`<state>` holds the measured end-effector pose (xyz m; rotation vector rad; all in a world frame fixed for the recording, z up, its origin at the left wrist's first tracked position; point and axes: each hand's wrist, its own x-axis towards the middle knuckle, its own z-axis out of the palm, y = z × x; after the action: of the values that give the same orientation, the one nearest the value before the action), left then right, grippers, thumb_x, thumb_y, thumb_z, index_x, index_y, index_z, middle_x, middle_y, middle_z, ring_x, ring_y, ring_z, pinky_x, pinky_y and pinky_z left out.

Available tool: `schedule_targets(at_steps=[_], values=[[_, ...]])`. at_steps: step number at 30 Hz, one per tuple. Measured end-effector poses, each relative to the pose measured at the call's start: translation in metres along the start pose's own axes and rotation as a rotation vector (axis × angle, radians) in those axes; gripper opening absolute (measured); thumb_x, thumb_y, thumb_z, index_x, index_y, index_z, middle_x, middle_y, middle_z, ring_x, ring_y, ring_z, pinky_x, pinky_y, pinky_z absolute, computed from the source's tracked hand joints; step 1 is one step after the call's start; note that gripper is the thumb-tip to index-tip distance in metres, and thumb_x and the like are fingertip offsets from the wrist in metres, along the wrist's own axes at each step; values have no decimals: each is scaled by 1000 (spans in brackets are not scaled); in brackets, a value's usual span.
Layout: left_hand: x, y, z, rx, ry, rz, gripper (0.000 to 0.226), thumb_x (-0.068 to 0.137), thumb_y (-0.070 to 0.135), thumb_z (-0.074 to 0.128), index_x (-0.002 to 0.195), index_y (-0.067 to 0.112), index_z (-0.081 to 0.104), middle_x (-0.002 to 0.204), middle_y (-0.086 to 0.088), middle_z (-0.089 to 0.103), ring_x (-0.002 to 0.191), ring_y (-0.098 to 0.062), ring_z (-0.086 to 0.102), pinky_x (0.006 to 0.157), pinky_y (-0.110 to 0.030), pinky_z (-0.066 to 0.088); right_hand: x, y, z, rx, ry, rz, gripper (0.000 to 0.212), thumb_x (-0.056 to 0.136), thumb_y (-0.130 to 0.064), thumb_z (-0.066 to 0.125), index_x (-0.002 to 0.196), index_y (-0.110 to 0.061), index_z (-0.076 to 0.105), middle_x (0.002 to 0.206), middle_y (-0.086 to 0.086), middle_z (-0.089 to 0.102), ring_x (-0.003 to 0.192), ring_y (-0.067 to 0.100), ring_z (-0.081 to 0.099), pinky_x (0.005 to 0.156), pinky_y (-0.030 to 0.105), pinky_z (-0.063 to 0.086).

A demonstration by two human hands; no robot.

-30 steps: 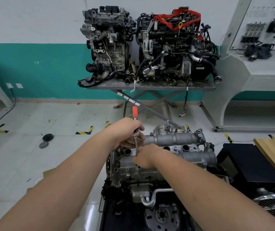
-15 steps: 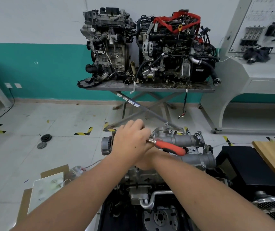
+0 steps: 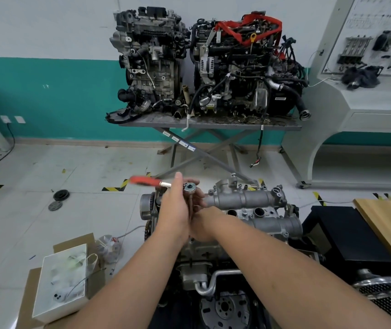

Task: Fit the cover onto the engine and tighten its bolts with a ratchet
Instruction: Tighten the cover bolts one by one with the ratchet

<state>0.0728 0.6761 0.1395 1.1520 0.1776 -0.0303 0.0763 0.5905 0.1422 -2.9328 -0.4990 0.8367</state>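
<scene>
The engine [image 3: 197, 255] stands low in front of me, with the grey metal cover [image 3: 249, 203] on top of it. A ratchet [image 3: 156, 182] with a red handle sits above the cover's left end, its handle pointing left and its extension bar running down between my hands. My left hand [image 3: 174, 210] is at the ratchet head with the fingers up around it. My right hand [image 3: 204, 225] is lower, closed around the extension bar just over the cover. The socket and the bolt are hidden by my hands.
Two more engines [image 3: 204, 65] stand on a grey scissor table [image 3: 208, 123] by the teal wall. A white box [image 3: 61, 283] on cardboard lies on the floor at the left. A black case [image 3: 346, 236], a wooden board [image 3: 389, 226] and a grille [image 3: 386, 298] are at the right.
The red ratchet handle has swung round from pointing right to pointing left. My left hand has risen to the ratchet head. My right hand has stayed on the bar.
</scene>
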Motion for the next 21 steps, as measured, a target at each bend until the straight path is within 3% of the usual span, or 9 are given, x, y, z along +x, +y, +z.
schedule_targets(at_steps=[3, 5, 9, 11, 12, 15, 19, 21], values=[[9, 20, -6, 33, -27, -96, 21, 96, 34, 58, 96, 13, 62, 65, -7, 64, 52, -23, 60, 55, -33, 51, 4, 2, 1, -25, -4, -2, 44, 96, -41, 29, 108, -16, 63, 108, 3, 65, 96, 27, 61, 87, 45, 52], [12, 28, -8, 173, -85, -119, 25, 96, 33, 57, 105, 10, 58, 65, -6, 65, 55, -24, 63, 63, -38, 55, 8, 4, 3, 19, 7, 16, 36, 97, -41, 33, 101, -18, 60, 106, 1, 62, 95, 25, 59, 87, 42, 51], [14, 50, -10, 516, -255, -195, 36, 94, 41, 51, 110, 10, 61, 70, -9, 71, 71, -31, 72, 88, -50, 57, 7, 6, 3, 55, 17, 32, 40, 95, -46, 35, 114, -23, 62, 122, 5, 62, 100, 27, 57, 85, 41, 49], [14, 65, -5, 751, -374, -218, 33, 96, 40, 50, 107, 11, 62, 75, -10, 75, 76, -27, 75, 85, -45, 56, 8, 7, 5, 27, 11, 43, 47, 96, -47, 33, 125, -21, 59, 129, 9, 59, 105, 30, 55, 90, 43, 48], [14, 72, -1, 915, -422, -198, 29, 96, 36, 50, 104, 12, 64, 72, -6, 75, 68, -18, 73, 77, -40, 54, 9, 7, 6, 9, 12, 29, 47, 97, -46, 32, 128, -20, 57, 133, 10, 57, 109, 32, 54, 92, 44, 47], [16, 84, 14, 1466, -490, -6, 21, 96, 30, 51, 85, 19, 64, 52, 10, 64, 41, -2, 50, 54, -26, 38, 8, 4, 7, -35, 8, 3, 41, 100, -40, 30, 120, -17, 57, 132, 12, 58, 108, 31, 53, 88, 41, 44], [3, 73, 29, 2043, -414, 400, 29, 103, 41, 42, 88, 21, 57, 76, 2, 59, 63, -14, 54, 56, -29, 40, 8, 5, 7, -1, 37, -4, 42, 99, -33, 33, 128, -12, 56, 131, 11, 58, 116, 31, 54, 94, 40, 44], [-6, 59, 27, 2107, -360, 637, 36, 105, 49, 37, 88, 22, 55, 73, 4, 52, 60, -13, 48, 53, -27, 31, 9, 5, 9, 62, 91, -21, 39, 101, -31, 34, 126, -12, 56, 130, 11, 59, 116, 30, 54, 99, 44, 45]])
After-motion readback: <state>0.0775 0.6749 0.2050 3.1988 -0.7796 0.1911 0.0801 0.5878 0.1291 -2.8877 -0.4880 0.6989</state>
